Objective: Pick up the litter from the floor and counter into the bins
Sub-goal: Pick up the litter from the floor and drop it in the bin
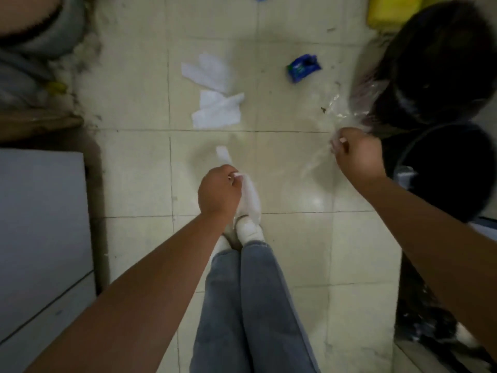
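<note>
My left hand [219,191] is closed around a white tissue [250,196] that hangs from my fist above my shoes. My right hand [356,154] grips a clear plastic wrapper [336,106], which stretches up toward the rim of a black-lined bin [435,63] at the right. A second dark bin [454,170] stands just below it, beside my right forearm. On the tiled floor ahead lie two white paper sheets [207,70] [219,111] and a blue snack wrapper [302,68].
A grey cabinet or counter [40,224] fills the left side. A grey round container [45,25] stands at the top left with dirt along the wall. A yellow jerrycan [392,10] sits at the top right. My legs and white shoes [248,230] are centred below.
</note>
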`<act>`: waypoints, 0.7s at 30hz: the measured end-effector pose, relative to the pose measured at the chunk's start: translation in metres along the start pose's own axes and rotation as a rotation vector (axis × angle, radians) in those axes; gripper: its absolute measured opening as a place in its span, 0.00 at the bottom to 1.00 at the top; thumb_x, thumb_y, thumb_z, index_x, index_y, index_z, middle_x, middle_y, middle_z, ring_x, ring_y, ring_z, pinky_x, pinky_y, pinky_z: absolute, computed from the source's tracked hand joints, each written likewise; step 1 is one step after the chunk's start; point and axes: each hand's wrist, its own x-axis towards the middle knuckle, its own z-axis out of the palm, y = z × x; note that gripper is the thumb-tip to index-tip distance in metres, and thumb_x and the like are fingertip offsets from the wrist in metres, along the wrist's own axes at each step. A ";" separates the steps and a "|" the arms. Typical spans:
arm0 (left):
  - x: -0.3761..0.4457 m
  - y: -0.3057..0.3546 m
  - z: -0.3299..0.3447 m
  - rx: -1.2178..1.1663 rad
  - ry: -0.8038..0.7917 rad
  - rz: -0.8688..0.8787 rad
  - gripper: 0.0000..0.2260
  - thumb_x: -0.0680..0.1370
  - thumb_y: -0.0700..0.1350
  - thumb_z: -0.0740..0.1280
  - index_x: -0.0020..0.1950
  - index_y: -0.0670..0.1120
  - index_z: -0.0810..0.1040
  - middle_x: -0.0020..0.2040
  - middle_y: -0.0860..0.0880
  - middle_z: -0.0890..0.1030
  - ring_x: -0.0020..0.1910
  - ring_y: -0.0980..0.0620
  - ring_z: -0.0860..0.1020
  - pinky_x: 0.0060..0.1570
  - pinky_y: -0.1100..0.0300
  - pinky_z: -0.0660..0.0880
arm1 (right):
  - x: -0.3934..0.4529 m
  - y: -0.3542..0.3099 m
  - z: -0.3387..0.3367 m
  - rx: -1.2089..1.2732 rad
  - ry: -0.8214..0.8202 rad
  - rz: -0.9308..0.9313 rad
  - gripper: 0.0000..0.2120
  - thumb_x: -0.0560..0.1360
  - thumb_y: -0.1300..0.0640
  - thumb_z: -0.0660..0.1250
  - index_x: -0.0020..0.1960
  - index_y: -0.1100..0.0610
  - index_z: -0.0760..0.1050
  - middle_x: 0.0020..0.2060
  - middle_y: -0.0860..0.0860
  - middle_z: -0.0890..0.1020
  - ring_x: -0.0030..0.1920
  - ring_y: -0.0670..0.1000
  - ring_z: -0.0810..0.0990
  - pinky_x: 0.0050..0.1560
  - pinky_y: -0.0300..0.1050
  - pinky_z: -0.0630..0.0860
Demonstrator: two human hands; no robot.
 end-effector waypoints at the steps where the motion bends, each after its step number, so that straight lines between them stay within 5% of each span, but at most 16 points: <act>1: -0.008 0.028 -0.007 -0.020 0.006 0.017 0.11 0.80 0.41 0.61 0.56 0.39 0.80 0.55 0.40 0.82 0.56 0.43 0.79 0.54 0.58 0.73 | -0.008 0.009 -0.033 0.002 0.037 0.046 0.09 0.77 0.65 0.58 0.48 0.70 0.75 0.44 0.67 0.80 0.45 0.61 0.78 0.42 0.45 0.64; 8: -0.062 0.200 0.019 -0.041 -0.122 0.113 0.11 0.79 0.41 0.61 0.57 0.37 0.78 0.57 0.39 0.82 0.58 0.42 0.78 0.57 0.55 0.73 | -0.066 0.110 -0.197 0.001 0.319 0.372 0.10 0.78 0.66 0.56 0.49 0.72 0.73 0.48 0.71 0.79 0.49 0.66 0.78 0.47 0.48 0.61; 12: -0.093 0.280 0.089 -0.189 -0.272 0.124 0.09 0.77 0.36 0.65 0.55 0.34 0.78 0.57 0.35 0.81 0.57 0.39 0.79 0.60 0.49 0.77 | -0.088 0.185 -0.237 0.052 0.414 0.520 0.10 0.77 0.65 0.57 0.51 0.71 0.74 0.51 0.69 0.79 0.51 0.65 0.77 0.49 0.49 0.65; 16: -0.116 0.339 0.164 -0.132 -0.317 0.163 0.09 0.78 0.34 0.62 0.56 0.33 0.76 0.57 0.36 0.80 0.57 0.39 0.78 0.55 0.53 0.74 | -0.092 0.254 -0.247 0.082 0.564 0.541 0.07 0.74 0.68 0.60 0.46 0.72 0.74 0.51 0.70 0.77 0.50 0.65 0.77 0.49 0.46 0.65; 18: -0.117 0.355 0.194 -0.050 -0.314 0.167 0.10 0.78 0.35 0.61 0.58 0.34 0.76 0.60 0.37 0.79 0.60 0.40 0.76 0.54 0.59 0.70 | -0.092 0.279 -0.238 0.051 0.488 0.493 0.08 0.73 0.68 0.61 0.46 0.73 0.75 0.51 0.70 0.76 0.50 0.66 0.77 0.51 0.48 0.69; 21: -0.106 0.366 0.238 0.052 -0.344 0.131 0.12 0.79 0.35 0.59 0.61 0.35 0.74 0.62 0.38 0.78 0.62 0.42 0.75 0.52 0.62 0.69 | -0.087 0.315 -0.205 0.011 0.156 0.468 0.08 0.73 0.69 0.63 0.50 0.73 0.75 0.53 0.68 0.76 0.52 0.65 0.76 0.52 0.50 0.75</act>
